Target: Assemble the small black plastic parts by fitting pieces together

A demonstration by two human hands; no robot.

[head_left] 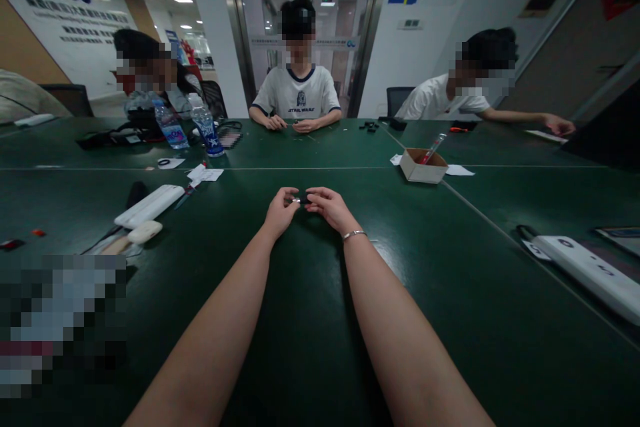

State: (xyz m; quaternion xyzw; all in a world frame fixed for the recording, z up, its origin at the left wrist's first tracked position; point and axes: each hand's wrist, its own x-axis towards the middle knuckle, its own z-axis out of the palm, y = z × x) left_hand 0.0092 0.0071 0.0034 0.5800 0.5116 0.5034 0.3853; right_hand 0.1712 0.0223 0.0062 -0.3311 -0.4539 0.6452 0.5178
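My left hand (281, 215) and my right hand (332, 208) meet over the middle of the green table, fingertips almost together. Between them is a small black object with a silver end (303, 200), too small to name for certain. The fingers of my left hand pinch its silver side; those of my right hand close round the dark side and hide part of it. A metal bracelet (354, 234) circles my right wrist.
An open cardboard box (424, 173) with a clear tube stands right of my hands. Bottles (206, 127), papers and a white power strip (150, 207) lie left; another white strip (590, 270) is at right. Several people sit round the green table (310, 320).
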